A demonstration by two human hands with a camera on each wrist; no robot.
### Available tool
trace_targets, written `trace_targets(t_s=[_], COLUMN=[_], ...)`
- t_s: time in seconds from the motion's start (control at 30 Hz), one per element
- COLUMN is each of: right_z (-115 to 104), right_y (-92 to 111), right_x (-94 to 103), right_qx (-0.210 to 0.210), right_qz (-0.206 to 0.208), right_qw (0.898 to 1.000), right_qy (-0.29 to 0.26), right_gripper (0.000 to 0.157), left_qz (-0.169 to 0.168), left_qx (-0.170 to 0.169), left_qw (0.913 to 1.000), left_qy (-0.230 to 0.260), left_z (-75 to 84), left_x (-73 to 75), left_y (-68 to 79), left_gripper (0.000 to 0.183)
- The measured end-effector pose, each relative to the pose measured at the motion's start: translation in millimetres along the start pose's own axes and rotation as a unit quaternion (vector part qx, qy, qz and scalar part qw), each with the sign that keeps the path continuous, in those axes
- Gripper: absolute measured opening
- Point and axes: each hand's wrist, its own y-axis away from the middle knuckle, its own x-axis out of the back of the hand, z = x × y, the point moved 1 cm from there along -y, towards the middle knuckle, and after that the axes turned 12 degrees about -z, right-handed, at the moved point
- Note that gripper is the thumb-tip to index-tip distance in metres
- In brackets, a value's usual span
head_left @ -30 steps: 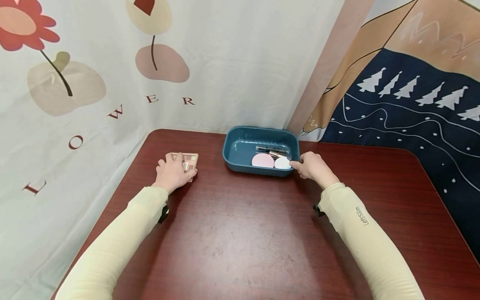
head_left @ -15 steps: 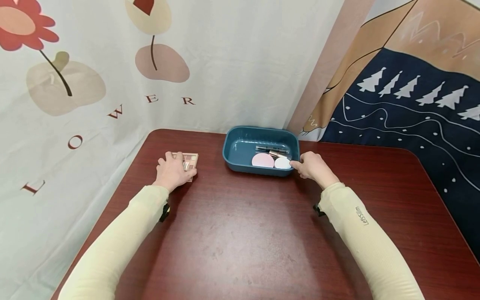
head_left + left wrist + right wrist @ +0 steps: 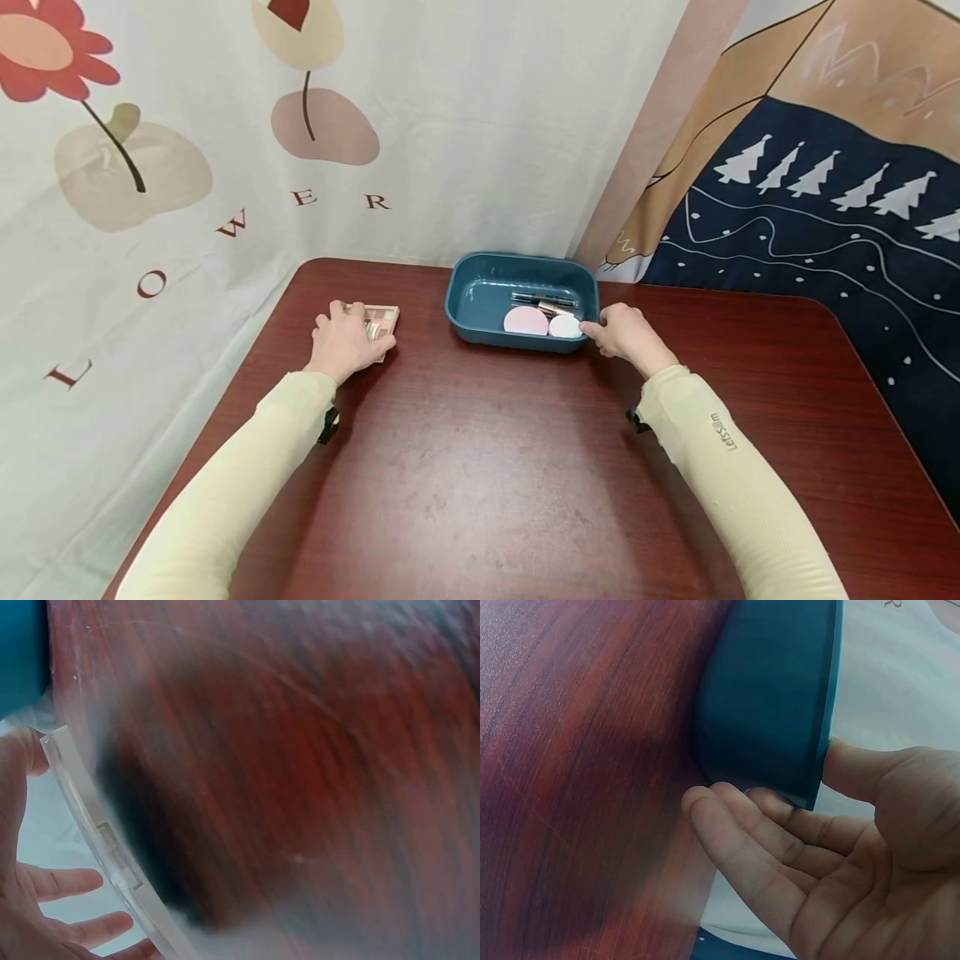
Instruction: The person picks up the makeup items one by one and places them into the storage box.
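Note:
My left hand (image 3: 342, 342) lies over an eyeshadow palette (image 3: 386, 318) at the table's far left and grips it, fingers spread to the far side and thumb at the near right. Edge-on in the left wrist view, the palette (image 3: 105, 838) has a dark shadow along it on the table. With my right hand (image 3: 627, 335) I hold the right end of a blue plastic bin (image 3: 487, 336). In the right wrist view the thumb (image 3: 859, 771) is at the bin's rim and the fingers (image 3: 742, 862) are against its outer wall.
Inside the bin sit a pink round piece (image 3: 526, 321), a white round piece (image 3: 565, 326) and several slim makeup tubes (image 3: 553, 305). The bin stands near the far edge of the reddish wooden table (image 3: 465, 467). Printed curtains (image 3: 480, 125) hang behind.
The eyeshadow palette has shifted very slightly to the right under my left hand. My right hand and the bin have stayed where they were.

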Motion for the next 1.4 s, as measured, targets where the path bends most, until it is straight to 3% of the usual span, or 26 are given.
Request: trace_targets(t_s=[0.6, 1.03, 1.4], right_z=[-0.8, -0.9, -0.9], right_y=[0.3, -0.4, -0.6], right_x=[-0.8, 0.0, -0.3], right_qx=[0.011, 0.008, 0.009], right_qz=[0.014, 0.010, 0.012], right_qw=[1.000, 1.000, 1.000], right_qy=[0.014, 0.007, 0.013], right_gripper=[0.045, 0.044, 0.048], left_qz=[0.039, 0.047, 0.055], left_qx=[-0.028, -0.059, -0.085], left_qw=[0.9988, 0.9965, 0.9947], left_qy=[0.008, 0.037, 0.018], left_z=[30.9, 68.5, 101.3], left_x=[12.6, 25.9, 32.5], left_y=[2.7, 6.2, 4.7], left_gripper=[0.081, 0.075, 0.073])
